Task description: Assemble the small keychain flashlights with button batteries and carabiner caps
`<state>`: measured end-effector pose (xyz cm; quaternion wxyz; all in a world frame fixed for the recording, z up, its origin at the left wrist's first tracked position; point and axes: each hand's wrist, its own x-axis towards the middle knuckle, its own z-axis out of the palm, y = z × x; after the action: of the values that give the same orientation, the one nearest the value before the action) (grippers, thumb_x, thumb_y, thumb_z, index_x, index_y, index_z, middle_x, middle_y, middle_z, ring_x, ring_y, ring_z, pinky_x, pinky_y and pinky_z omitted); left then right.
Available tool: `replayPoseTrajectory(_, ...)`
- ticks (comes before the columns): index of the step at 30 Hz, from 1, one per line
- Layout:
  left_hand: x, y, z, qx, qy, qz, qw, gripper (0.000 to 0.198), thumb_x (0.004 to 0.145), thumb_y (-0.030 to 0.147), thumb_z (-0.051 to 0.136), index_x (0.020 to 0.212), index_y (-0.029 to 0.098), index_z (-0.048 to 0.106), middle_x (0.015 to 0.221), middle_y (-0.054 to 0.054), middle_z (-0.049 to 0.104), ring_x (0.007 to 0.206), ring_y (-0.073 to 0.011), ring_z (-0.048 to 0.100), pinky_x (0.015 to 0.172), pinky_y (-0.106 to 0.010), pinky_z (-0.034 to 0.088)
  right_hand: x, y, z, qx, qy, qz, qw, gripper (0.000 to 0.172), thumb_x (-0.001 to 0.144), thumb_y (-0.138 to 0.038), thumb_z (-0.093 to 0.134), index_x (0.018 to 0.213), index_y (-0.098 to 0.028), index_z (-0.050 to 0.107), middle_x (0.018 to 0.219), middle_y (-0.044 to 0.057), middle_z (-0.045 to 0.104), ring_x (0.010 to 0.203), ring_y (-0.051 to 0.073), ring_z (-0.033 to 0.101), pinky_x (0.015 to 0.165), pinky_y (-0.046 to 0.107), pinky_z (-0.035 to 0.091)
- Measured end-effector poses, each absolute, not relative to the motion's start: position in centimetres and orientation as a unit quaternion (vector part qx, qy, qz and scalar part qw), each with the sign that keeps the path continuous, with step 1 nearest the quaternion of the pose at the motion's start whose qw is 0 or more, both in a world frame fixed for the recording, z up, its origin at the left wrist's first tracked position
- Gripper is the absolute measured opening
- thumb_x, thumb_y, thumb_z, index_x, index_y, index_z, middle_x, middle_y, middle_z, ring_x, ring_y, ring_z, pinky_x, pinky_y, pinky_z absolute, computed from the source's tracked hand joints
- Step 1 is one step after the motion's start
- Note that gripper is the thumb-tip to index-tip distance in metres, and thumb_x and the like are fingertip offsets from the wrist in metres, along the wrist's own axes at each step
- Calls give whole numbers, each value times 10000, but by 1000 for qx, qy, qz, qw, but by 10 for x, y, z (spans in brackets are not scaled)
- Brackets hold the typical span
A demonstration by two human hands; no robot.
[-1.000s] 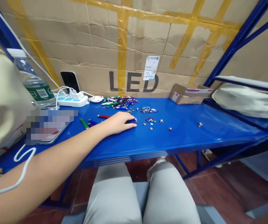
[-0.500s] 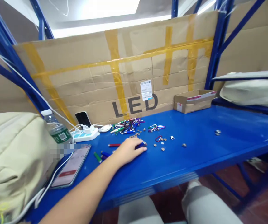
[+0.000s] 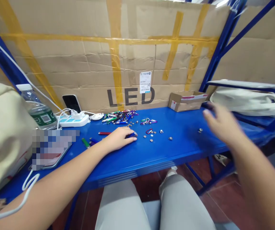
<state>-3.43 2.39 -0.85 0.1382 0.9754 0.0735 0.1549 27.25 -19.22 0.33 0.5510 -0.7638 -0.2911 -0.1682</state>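
My left hand (image 3: 120, 139) rests on the blue table with its fingers closed round a small blue tube (image 3: 130, 135) that has a silver end, like a mini flashlight. Red (image 3: 104, 133) and green tubes (image 3: 85, 142) lie beside my left wrist. Right of that hand are several coin-like button cells (image 3: 151, 140), a red carabiner (image 3: 149, 131) and small silver metal parts (image 3: 170, 138). My right hand (image 3: 220, 123) is smeared by motion above the table's right side, near a silver part (image 3: 200, 130). Something dark shows at its fingertips, too blurred to make out.
Behind lie a heap of coloured tubes (image 3: 120, 117) and a cluster of carabiners (image 3: 149, 121). An open cardboard box (image 3: 187, 101) stands at the back right. On the left are a power strip (image 3: 73, 120), bottle (image 3: 41, 111), phone (image 3: 63, 150) and beige bag (image 3: 5, 137).
My right hand has come into view over the right side of the table. The view has tilted down and turned right. My left hand keeps the blue tube in place.
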Motion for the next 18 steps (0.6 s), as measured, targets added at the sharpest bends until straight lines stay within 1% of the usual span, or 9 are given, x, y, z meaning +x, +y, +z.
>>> replayPoseTrajectory(2, -34, 23, -8, 975, 74, 155, 138, 243, 888, 325, 526, 1024, 181, 668, 1036, -60, 689, 989, -191, 621, 917, -308, 451, 290, -178, -17, -810, -364, -113, 446, 284, 774, -357, 660, 858, -87, 674, 1121, 226, 638, 1174, 333, 529, 1006, 479, 341)
replayPoseTrajectory(3, -34, 23, -8, 975, 74, 154, 139, 241, 888, 322, 526, 1024, 181, 667, 1035, -60, 689, 989, -190, 621, 915, -306, 451, 296, -170, -29, -832, -392, -80, 385, 291, 733, -394, 688, 767, -106, 662, 1066, 231, 658, 1136, 368, 548, 998, 516, 348)
replayPoseTrajectory(4, -34, 23, -7, 975, 74, 153, 141, 240, 889, 320, 527, 1026, 181, 667, 1035, -60, 689, 987, -188, 622, 913, -303, 452, 300, -162, -40, -831, -419, -76, 357, 287, 734, -424, 673, 715, -139, 649, 1012, 205, 679, 1103, 366, 568, 996, 525, 352)
replayPoseTrajectory(5, -34, 23, -7, 975, 74, 151, 142, 240, 889, 320, 528, 1027, 180, 666, 1035, -60, 689, 985, -186, 623, 910, -300, 453, 300, -153, -49, -824, -436, -81, 353, 292, 761, -451, 630, 702, -165, 640, 973, 179, 691, 1073, 355, 584, 986, 527, 365)
replayPoseTrajectory(7, -34, 23, -7, 975, 75, 150, 144, 238, 887, 319, 532, 1026, 180, 666, 1032, -58, 691, 985, -185, 624, 906, -296, 453, 288, -138, -57, -802, -457, -76, 377, 346, 804, -509, 546, 695, -194, 637, 934, 153, 701, 1040, 327, 603, 977, 500, 390)
replayPoseTrajectory(10, -34, 22, -7, 975, 80, 151, 145, 230, 886, 313, 538, 1023, 180, 665, 1032, -56, 693, 991, -185, 621, 907, -294, 450, 247, -114, -49, -757, -498, -6, 424, 439, 842, -573, 458, 827, -195, 679, 1008, 149, 699, 1026, 302, 616, 969, 475, 411)
replayPoseTrajectory(13, -35, 22, -7, 974, 83, 151, 145, 226, 886, 310, 537, 1023, 180, 663, 1043, -54, 692, 993, -187, 620, 910, -297, 448, 199, -93, -34, -704, -528, 67, 471, 504, 854, -609, 429, 1026, -207, 679, 1152, 122, 663, 1154, 269, 563, 1021, 433, 387)
replayPoseTrajectory(15, -36, 22, -7, 974, 79, 155, 147, 221, 885, 308, 540, 1016, 178, 662, 1035, -55, 694, 987, -187, 622, 912, -299, 448, 174, -82, -29, -691, -529, 105, 481, 528, 856, -610, 432, 1123, -211, 651, 1245, 112, 617, 1226, 257, 512, 1056, 421, 356)
replayPoseTrajectory(18, -36, 22, -8, 973, 75, 161, 150, 216, 883, 303, 543, 1007, 171, 662, 1022, -59, 697, 977, -187, 625, 909, -300, 452, 154, -71, -27, -691, -529, 156, 467, 568, 891, -587, 373, 1245, -192, 577, 1363, 113, 523, 1297, 233, 443, 1088, 387, 318)
